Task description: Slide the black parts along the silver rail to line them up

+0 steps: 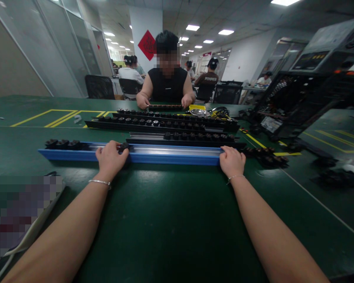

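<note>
A long blue rail (174, 158) with a shiny metal channel lies across the green table in front of me. Several black knob-like parts (62, 144) sit in its left end. My left hand (110, 157) is closed over the rail left of its middle, gripping a small black knob-like part (124, 147) seated in the channel; its fingertips are partly hidden. At the rail's right end, my right hand (233, 160) grips the end, thumb on the near side and fingers over the top.
Behind the blue rail lie black rails (147, 125) filled with similar parts. Loose black parts (268, 155) are at the right, near a large dark machine (283, 98). Across the table a person (168, 84) handles another black rail. A pixelated object (26, 212) lies at left.
</note>
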`<state>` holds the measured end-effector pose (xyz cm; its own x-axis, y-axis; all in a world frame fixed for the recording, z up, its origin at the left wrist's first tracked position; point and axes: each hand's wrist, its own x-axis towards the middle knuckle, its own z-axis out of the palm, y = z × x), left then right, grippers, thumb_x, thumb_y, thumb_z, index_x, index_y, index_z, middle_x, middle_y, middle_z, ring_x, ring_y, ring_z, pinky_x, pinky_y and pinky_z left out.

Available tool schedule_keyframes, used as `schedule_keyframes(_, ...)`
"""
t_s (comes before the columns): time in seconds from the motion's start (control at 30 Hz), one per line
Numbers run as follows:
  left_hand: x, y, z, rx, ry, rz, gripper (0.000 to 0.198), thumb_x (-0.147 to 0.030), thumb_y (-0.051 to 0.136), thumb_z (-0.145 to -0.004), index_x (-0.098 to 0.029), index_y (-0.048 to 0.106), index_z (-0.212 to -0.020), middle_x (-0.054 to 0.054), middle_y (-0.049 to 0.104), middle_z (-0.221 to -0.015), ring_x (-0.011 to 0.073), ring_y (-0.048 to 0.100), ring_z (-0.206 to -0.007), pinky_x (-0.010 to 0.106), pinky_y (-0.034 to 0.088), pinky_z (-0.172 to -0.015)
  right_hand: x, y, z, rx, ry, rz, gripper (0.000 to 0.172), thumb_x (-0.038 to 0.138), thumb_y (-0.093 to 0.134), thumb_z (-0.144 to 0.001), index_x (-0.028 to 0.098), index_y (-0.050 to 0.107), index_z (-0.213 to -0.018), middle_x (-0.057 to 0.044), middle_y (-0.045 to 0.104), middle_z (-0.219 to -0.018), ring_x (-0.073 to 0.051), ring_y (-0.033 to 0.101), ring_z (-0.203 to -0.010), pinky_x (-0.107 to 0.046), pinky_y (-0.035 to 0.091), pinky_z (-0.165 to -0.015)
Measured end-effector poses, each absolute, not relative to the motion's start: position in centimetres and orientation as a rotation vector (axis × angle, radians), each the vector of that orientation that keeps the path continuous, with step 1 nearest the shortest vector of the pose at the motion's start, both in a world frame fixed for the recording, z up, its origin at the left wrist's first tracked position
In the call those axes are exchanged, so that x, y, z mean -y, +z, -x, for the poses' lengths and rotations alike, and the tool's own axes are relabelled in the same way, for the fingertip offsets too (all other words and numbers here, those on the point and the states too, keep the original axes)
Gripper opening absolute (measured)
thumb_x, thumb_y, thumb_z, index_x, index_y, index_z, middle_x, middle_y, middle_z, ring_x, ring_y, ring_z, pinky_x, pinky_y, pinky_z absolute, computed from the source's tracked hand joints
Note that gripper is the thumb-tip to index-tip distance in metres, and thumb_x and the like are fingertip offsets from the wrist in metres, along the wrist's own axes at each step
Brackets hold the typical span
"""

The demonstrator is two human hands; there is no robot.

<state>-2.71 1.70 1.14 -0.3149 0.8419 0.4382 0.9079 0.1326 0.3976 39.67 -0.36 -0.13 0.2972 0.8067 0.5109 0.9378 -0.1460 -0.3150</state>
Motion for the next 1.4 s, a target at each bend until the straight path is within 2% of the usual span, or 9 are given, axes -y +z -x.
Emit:
schedule_keyframes(0.43,-1.48,0.96,2.44,2.224,-0.943,1.827,0.029,-0.039,0.048,-0.078,-0.019,0.056,-0.098,0.011,0.067,-0.102,0.0287,0.058,-0.106,0.052,0.022,-0.107,0.45,0.07,-39.47,1.549,-0.276,2.002,0.045,0.023,0.032,-0.084,0.021,0.064,-0.116,-0.007,0.061,-0.125,-0.024,0.047,-0.12,-0.05,0.022,-0.107)
schedule_keyframes(1.17,-1.63,0.58,2.46,2.153,-0.876,1.902,0.024,-0.038,0.048,-0.08,-0.022,0.054,-0.096,0.01,0.065,-0.102,0.0283,0.057,-0.106,0.049,0.022,-0.108,0.37,-0.07,-39.58,1.545,-0.286,1.994,0.045,0.022,0.034,-0.083,0.022,0.064,-0.116,-0.007,0.061,-0.125,-0.025,0.048,-0.119,-0.052,0.022,-0.106)
schedule_keyframes(1.4,-1.38,0.85,2.17,2.14,-0.875,1.923,0.025,-0.038,0.048,-0.079,-0.021,0.055,-0.096,0.01,0.066,-0.101,0.0282,0.057,-0.105,0.047,0.028,-0.104,0.4,-0.09,-39.55,1.543,-0.279,1.991,0.046,0.024,0.031,-0.084,0.021,0.064,-0.116,-0.007,0.061,-0.125,-0.024,0.047,-0.12,-0.05,0.021,-0.107)
